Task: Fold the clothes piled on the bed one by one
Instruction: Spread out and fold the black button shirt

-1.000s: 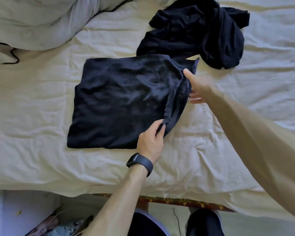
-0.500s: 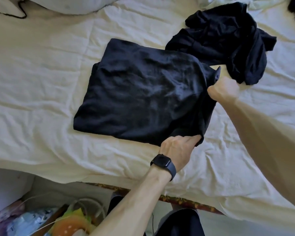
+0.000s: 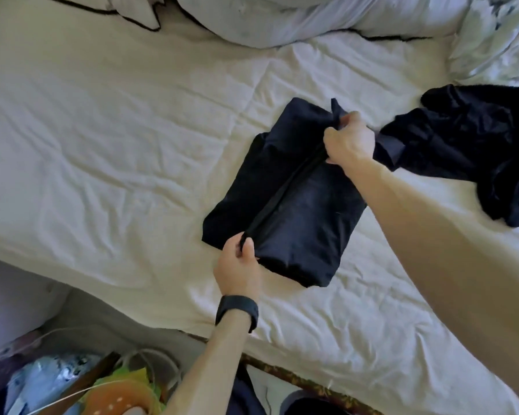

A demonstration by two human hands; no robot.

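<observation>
A person's left hand point(image 3: 238, 265) and right hand point(image 3: 348, 142) each pinch one end of a folded edge on a dark garment point(image 3: 285, 193) lying on the bed point(image 3: 117, 151), with crumpled dark clothes point(image 3: 474, 151) just beyond the right hand.

Setting: bedroom in a home.

Evidence: a bed point(image 3: 387, 324) takes up most of the view, covered by a creased cream sheet point(image 3: 102, 163). At its far side lie a bunched pale duvet point(image 3: 267, 22) and a pillow point(image 3: 132, 10) edged with black piping. On the sheet are a part-folded dark garment point(image 3: 297, 190) and, just beside it, a loose heap of dark clothes point(image 3: 468, 151). The near edge of the bed shows a patterned frame strip point(image 3: 300, 378).

Floor beside the bed: household clutter, incl. a white cable point(image 3: 144, 351) and an orange-and-green item point(image 3: 123, 395), kind unclear.
</observation>
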